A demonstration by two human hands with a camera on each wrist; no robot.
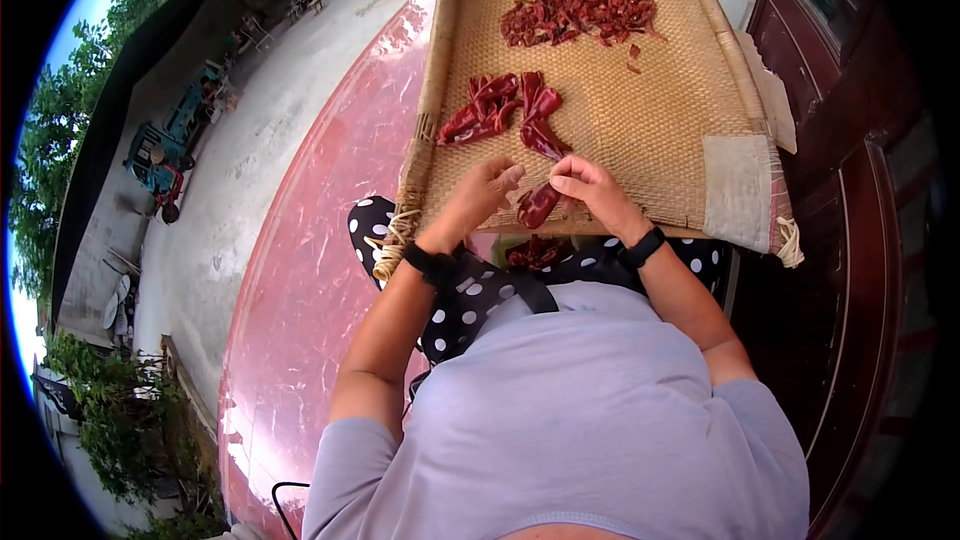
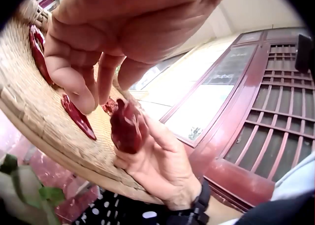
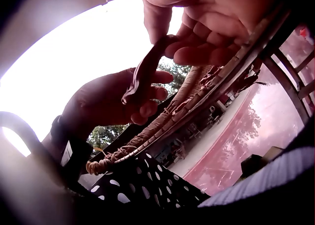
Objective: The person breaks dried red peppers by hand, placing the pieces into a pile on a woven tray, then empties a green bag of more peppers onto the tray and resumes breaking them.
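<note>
On the left part of the woven tray (image 1: 640,130) lie the whole red peppers (image 1: 465,124), best handled one by one. The left hand (image 1: 474,204) is over the tray's near left part, fingers loosely bent and holding nothing (a light pinch should suit it better than a full grip). To its right, at the tray's near edge, the right hand (image 1: 600,202) pinches one end of the held pepper (image 1: 538,206); that pinch wants to be firm yet gentle, since the wrinkled skin may tear. Working over the tray should catch loose bits, well apart from the small red pieces (image 1: 580,16) by its far rim
</note>
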